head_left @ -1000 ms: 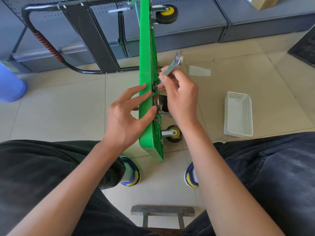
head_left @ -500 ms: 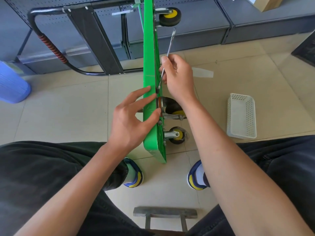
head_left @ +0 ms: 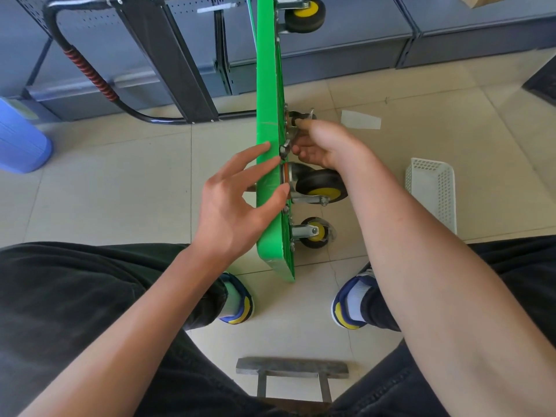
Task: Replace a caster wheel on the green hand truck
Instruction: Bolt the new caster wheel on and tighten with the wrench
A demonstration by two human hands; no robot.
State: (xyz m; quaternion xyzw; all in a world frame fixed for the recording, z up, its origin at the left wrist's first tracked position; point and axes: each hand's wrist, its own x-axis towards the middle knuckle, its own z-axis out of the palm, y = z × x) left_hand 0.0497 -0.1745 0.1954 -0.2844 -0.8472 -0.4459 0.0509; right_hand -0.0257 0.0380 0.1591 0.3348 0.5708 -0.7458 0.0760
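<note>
Green hand truck deck [head_left: 268,121] stands on edge on the tile floor between the person's feet, wheels facing right. Left hand [head_left: 233,203] braces the deck: straight fingers on the top face, thumb on the edge next to the caster plate, gripping nothing.

Right hand [head_left: 323,145] holds a small wrench [head_left: 291,136]. Half a second ago the wrench pointed up along the deck; now it has swung down and toward the person, jaw end at the nut [head_left: 283,150] just above the loose-looking caster wheel [head_left: 321,186]. One second ago it was lifted clear of the deck. Reads as one ratchet stroke on that mounting nut; tightening or loosening, cannot tell.

Corner caster [head_left: 313,233] and far caster [head_left: 304,15] are mounted. White basket [head_left: 433,191] sits well apart on the right.
</note>
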